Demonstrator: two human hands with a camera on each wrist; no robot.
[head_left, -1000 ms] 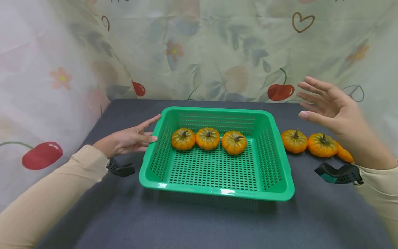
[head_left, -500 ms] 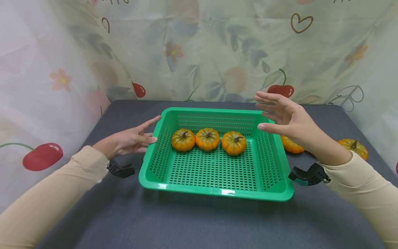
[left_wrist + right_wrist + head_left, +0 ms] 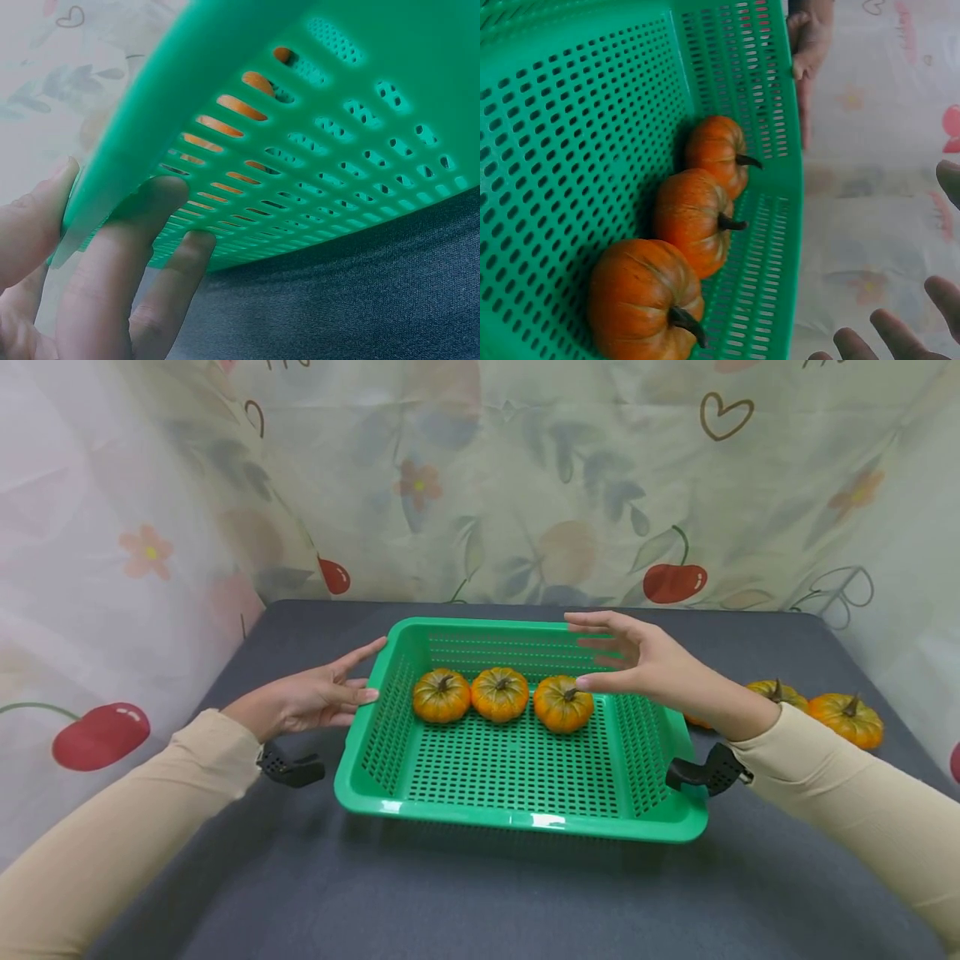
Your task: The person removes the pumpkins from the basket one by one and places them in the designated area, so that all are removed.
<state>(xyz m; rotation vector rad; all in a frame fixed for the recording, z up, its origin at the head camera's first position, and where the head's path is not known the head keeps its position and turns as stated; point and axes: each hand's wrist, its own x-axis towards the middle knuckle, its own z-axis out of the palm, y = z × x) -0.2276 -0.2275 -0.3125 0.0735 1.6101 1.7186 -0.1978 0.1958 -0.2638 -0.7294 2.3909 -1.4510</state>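
Note:
A green perforated plastic basket (image 3: 517, 777) stands on the dark tabletop with three small orange pumpkins in a row along its back. They are the left pumpkin (image 3: 441, 697), the middle pumpkin (image 3: 499, 695) and the right pumpkin (image 3: 561, 708). At the basket's left side my left hand (image 3: 315, 697) touches the rim. The left wrist view has its fingertips (image 3: 172, 191) against the outer wall under that rim. My right hand (image 3: 637, 660) hovers over the basket's right part, fingers spread and holding nothing. Its thumb overlaps the right pumpkin's stem in the head view.
Right of the basket, more pumpkins lie on the table (image 3: 450, 893): a far-right pumpkin (image 3: 847, 720), one beside it (image 3: 780, 690), and another mostly hidden behind my right wrist. Patterned curtains (image 3: 480, 485) hang behind and at both sides.
My right hand has moved left and lower, from above the loose pumpkins to over the basket. The left hand, basket and pumpkins inside have stayed put.

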